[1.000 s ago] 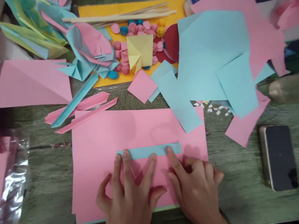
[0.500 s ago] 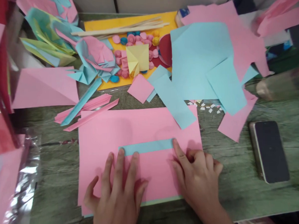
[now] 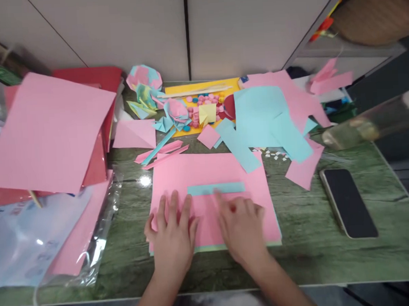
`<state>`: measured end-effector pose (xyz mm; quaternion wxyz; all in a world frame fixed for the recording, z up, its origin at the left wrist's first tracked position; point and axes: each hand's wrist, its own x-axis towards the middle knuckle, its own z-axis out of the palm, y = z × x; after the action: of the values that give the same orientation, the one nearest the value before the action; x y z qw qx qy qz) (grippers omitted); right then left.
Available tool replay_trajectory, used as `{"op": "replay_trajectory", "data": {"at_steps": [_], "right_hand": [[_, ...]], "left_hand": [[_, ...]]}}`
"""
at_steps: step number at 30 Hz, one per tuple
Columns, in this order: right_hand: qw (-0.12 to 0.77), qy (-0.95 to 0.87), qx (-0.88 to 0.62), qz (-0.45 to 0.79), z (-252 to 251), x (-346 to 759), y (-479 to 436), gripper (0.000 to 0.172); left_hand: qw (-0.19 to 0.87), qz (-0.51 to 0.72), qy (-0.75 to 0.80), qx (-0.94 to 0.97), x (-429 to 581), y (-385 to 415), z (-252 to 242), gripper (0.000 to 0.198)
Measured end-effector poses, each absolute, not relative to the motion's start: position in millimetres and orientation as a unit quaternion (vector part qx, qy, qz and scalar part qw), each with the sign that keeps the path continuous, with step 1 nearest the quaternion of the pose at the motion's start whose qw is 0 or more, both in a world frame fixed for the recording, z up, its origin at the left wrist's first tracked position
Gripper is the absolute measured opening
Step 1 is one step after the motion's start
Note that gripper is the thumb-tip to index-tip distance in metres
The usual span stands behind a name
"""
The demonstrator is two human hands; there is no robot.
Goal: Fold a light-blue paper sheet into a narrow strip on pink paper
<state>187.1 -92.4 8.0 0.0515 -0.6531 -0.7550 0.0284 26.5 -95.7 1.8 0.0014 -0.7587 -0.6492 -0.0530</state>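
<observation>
A narrow light blue strip of paper [image 3: 230, 187] lies flat across a stack of pink paper sheets [image 3: 177, 166] in front of me. My left hand [image 3: 172, 232] rests palm down on the stack, fingers spread, with fingertips at the strip's left end. My right hand [image 3: 242, 228] is blurred; its index finger reaches onto the middle of the strip while the other fingers bend loosely. Neither hand grips anything. Folded pink strips [image 3: 167, 157] and a folded blue strip [image 3: 159, 146] lie beyond the stack's upper left corner.
Blue paper pieces [image 3: 260, 113] overlap pink ones at the back right. Paper flowers [image 3: 177, 112] stand beside a yellow sheet [image 3: 218, 86] with small pink and blue pieces. A phone [image 3: 351, 202] lies right. Pink sheets [image 3: 49, 133] and clear plastic packaging [image 3: 101, 243] cover the left.
My right index finger has slid left along the blue strip, from its right end to its middle. The left hand stays at the left end. The view has pulled back and shifted left.
</observation>
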Motion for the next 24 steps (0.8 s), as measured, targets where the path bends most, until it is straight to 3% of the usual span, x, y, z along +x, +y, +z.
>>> {"op": "replay_trajectory", "data": {"at_steps": [5,15,24], "right_hand": [[0.055,-0.776,-0.622,0.09,8,156,-88,0.042],[0.013,-0.671,-0.741,-0.004,9,234,-103,0.034],[0.097,-0.692,-0.714,-0.051,3,241,-93,0.026]], "left_hand": [[-0.001,-0.054,-0.655,-0.753,26,-98,3,0.039],[0.006,-0.055,-0.668,-0.742,27,-102,2,0.04],[-0.04,-0.135,-0.599,-0.789,26,-73,11,0.023]]}}
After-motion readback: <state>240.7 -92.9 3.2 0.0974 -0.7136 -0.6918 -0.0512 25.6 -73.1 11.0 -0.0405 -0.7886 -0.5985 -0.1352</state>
